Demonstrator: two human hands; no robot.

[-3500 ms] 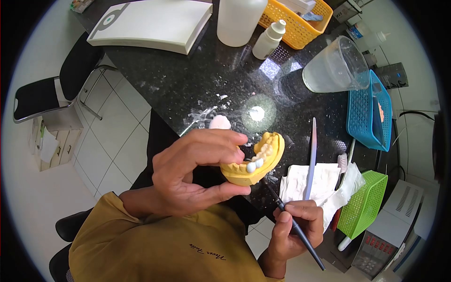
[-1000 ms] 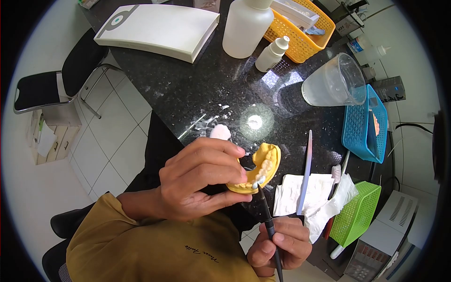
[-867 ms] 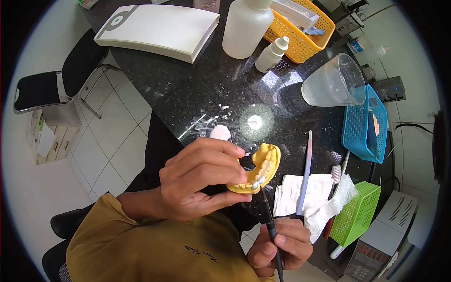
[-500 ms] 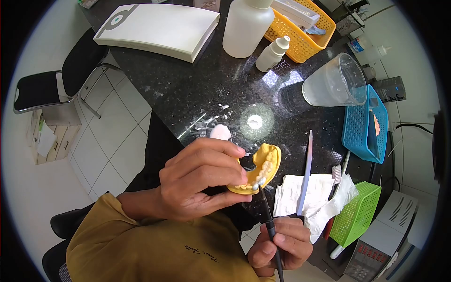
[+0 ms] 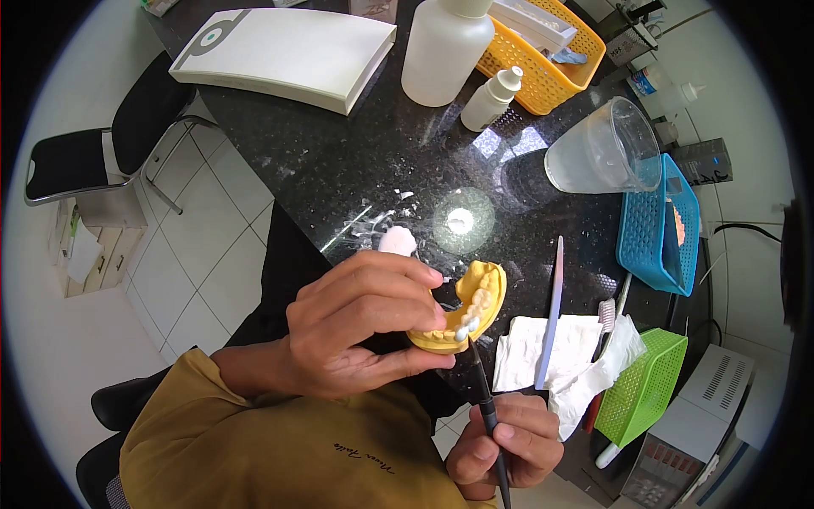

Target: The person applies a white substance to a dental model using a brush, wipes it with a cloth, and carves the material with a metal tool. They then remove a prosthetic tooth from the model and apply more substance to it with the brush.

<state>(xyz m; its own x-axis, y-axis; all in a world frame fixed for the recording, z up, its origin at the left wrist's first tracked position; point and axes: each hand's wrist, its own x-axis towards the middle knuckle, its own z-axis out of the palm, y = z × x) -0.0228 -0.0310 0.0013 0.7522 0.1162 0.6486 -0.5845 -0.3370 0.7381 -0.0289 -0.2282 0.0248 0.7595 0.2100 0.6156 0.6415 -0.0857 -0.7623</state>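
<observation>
The left hand (image 5: 365,327) holds a yellow dental model (image 5: 492,316) above the counter (image 5: 331,153), fingers over its upper side and thumb below. The model curves in a horseshoe, with cream teeth along one side and pale bluish teeth (image 5: 463,332) near its lower front. The right hand (image 5: 513,441) pinches a slim black tool (image 5: 482,386) like a pen, its thin tip at the model's edge just beside the bluish teeth; whether it touches them is hard to tell.

Just beyond the left hand, a pale pink lump (image 5: 397,241) lies on the dark, speckled counter among white smears and crumbs. To the right of the model, a long lilac strip (image 5: 552,318) lies partly across a folded white paper towel (image 5: 513,356). Near the towel are a toothbrush (image 5: 607,314) and a green basket (image 5: 644,382). Farther up stand a blue basket (image 5: 649,246) and a clear cup (image 5: 593,157). Toward the far side are a small dropper bottle (image 5: 486,106), a larger translucent bottle (image 5: 441,64), an orange-yellow basket (image 5: 532,81) holding assorted items and a white box (image 5: 280,51).
</observation>
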